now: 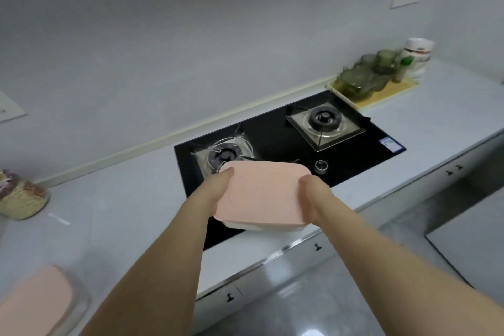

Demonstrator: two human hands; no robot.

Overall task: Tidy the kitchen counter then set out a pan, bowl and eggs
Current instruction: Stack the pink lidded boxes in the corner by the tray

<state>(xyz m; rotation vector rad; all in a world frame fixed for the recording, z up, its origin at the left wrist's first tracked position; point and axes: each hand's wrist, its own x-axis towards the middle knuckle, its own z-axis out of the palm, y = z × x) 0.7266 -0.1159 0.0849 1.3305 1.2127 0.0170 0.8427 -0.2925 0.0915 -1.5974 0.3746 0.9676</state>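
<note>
A pink-lidded container [261,194] is held between both hands above the front left part of a black gas hob [286,128], partly covering the left burner [223,151]. The left hand [218,188] is curled round the container's left edge, thumb laid on the lid; the right hand [313,196] grips the right edge in the same way, thumb on top. The container's pale base is seen just under the lid at the near side. The hob is set into a pale tabletop [131,199]. A second pink-lidded container [38,300] is seen at the near left corner, and a bag of dried noodles [21,196] lies at the far left. At the far right, a tray [381,95] carrying green glasses [365,73] and a white jar [417,54] is placed against the wall.
</note>
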